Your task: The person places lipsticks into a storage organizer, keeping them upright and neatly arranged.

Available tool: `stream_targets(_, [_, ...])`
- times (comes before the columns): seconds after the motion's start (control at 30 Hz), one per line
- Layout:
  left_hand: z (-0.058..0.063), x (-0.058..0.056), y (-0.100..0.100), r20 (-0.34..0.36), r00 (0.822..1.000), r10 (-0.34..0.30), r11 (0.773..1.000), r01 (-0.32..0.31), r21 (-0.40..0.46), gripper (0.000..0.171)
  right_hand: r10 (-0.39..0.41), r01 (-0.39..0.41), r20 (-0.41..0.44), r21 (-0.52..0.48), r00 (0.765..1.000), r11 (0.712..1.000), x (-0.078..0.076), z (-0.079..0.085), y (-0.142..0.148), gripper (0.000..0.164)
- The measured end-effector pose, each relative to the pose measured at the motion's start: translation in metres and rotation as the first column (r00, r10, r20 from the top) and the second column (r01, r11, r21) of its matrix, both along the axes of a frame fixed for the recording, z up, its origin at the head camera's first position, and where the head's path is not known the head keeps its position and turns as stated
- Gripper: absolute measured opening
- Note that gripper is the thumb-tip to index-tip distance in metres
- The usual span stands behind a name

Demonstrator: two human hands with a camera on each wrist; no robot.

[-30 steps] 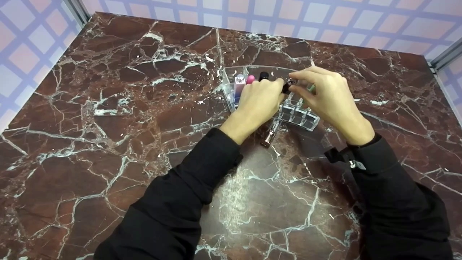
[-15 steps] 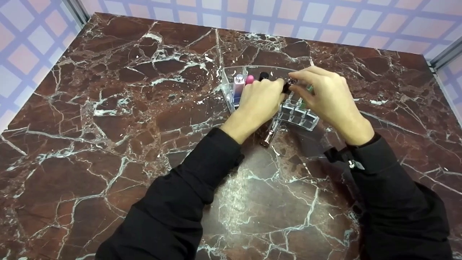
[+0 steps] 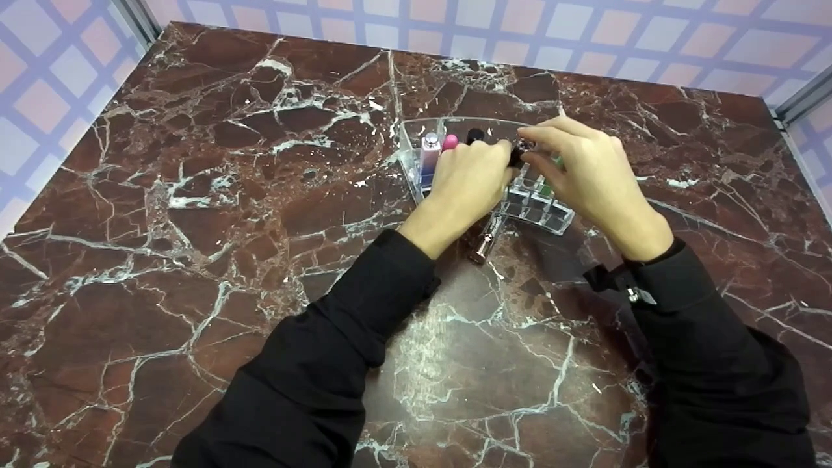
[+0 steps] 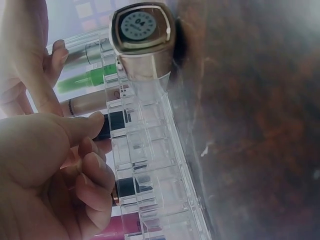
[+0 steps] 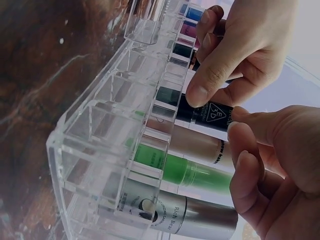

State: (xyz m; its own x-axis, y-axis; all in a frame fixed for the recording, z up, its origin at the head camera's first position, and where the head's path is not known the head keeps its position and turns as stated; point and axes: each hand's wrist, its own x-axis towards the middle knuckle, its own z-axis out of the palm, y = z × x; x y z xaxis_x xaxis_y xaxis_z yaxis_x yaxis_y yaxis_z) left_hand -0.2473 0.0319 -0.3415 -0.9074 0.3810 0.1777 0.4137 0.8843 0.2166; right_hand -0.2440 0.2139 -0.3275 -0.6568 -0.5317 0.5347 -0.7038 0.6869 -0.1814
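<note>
In the head view, a black cosmetic tube stands in a clear acrylic organizer and shows between my two hands. My left hand grips its side, thumb on the black body in the right wrist view. The curled thumb and fingers of my right hand pinch the tube's top end. White lettering in a triangle marks the black tube there. A rose-gold and clear tube juts out at the organizer's front; its end, labelled 04, faces the left wrist view.
Beside the black tube stand a pale beige tube, a green tube and a silver tube. A lilac tube and a pink one occupy the organizer's left side. The marbled table surrounds it, with a checked wall behind.
</note>
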Motion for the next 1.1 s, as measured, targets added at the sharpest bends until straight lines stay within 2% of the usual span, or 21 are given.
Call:
stream_targets(0.23, [-0.0006,0.0000,-0.0015,-0.017,1.000,-0.011,1.000,0.011,0.010,0.027,0.025,-0.025,-0.011,0.027,1.000,0.999,-0.0015,-0.0004,0.0016,0.029])
stream_targets(0.5, [-0.0002,-0.0012,-0.0020,-0.037,0.999,-0.015,0.999,0.017,0.031,0.025,0.019,-0.019,-0.002,0.027,1.000,0.999,-0.0016,-0.0021,0.0008,0.027])
stream_targets(0.77, [0.0006,-0.0011,-0.0018,-0.020,1.000,-0.011,0.999,0.012,0.035,0.024,0.011,-0.011,0.011,0.010,1.000,1.000,-0.0007,-0.0003,0.0010,0.026])
stream_targets(1.1, [-0.0014,-0.0007,-0.0015,-0.050,0.999,-0.007,0.999,0.009,0.031,0.023,0.024,-0.024,-0.002,0.017,1.000,1.000,-0.0005,0.0011,0.0025,0.024])
